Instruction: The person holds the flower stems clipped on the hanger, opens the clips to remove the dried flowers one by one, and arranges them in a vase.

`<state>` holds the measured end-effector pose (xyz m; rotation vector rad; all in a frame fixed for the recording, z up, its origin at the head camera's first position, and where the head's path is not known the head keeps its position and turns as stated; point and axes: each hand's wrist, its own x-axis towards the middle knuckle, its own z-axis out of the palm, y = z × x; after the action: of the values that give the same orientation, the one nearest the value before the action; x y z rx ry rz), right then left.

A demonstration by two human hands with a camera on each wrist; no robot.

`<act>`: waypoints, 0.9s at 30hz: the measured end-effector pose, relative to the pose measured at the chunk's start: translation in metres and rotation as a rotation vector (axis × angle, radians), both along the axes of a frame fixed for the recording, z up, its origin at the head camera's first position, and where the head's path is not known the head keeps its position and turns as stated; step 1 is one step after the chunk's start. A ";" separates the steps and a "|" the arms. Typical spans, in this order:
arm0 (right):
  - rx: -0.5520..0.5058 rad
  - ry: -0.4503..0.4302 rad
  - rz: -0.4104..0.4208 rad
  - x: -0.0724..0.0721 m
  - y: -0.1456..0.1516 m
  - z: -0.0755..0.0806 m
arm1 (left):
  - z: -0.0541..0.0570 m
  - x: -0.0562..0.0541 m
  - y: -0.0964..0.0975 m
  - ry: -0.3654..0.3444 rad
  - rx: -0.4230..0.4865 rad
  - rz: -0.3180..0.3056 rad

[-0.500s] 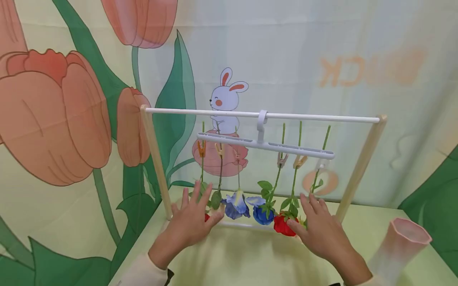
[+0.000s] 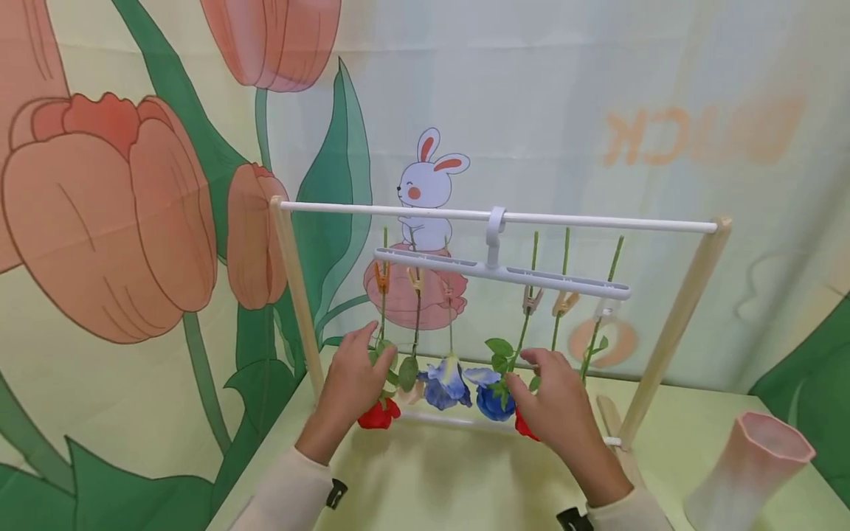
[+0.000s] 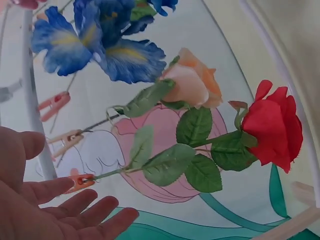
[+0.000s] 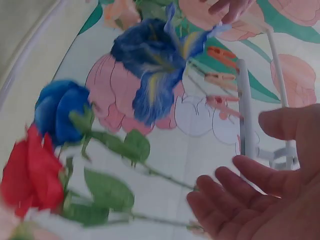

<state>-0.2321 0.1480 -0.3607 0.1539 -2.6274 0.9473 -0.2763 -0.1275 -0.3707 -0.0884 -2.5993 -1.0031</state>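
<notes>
Several artificial flowers hang head-down by clips from a grey hanger (image 2: 438,262). My left hand (image 2: 355,376), fingers spread and empty, is by the stem of the left red rose (image 2: 378,415). In the left wrist view its fingers overlap an orange clip (image 3: 80,182), near a peach rose (image 3: 192,82). My right hand (image 2: 556,402) holds nothing; its fingers are loosely bent beside the blue rose (image 2: 494,404). It partly hides another red rose (image 2: 524,425). Between the hands hangs a blue iris (image 2: 446,385).
The hanger hooks over the white bar (image 2: 598,221) of a stand with wooden legs (image 2: 671,339). A pink and white vase (image 2: 750,468) stands on the table at the right. Behind is a curtain (image 2: 564,110) printed with tulips and a rabbit.
My left hand has moved up, uncovering the left red rose. My right hand has shifted left toward the blue rose, its fingers more bent. The head view has shifted slightly.
</notes>
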 end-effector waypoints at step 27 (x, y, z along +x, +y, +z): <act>-0.581 0.199 0.058 -0.098 -0.162 0.016 | -0.002 -0.096 0.005 -0.008 0.388 0.151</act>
<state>-0.3303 -0.0136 -0.3450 0.1680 -2.0805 1.5765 -0.3723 -0.1225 -0.3730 0.2055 -2.3260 -1.4258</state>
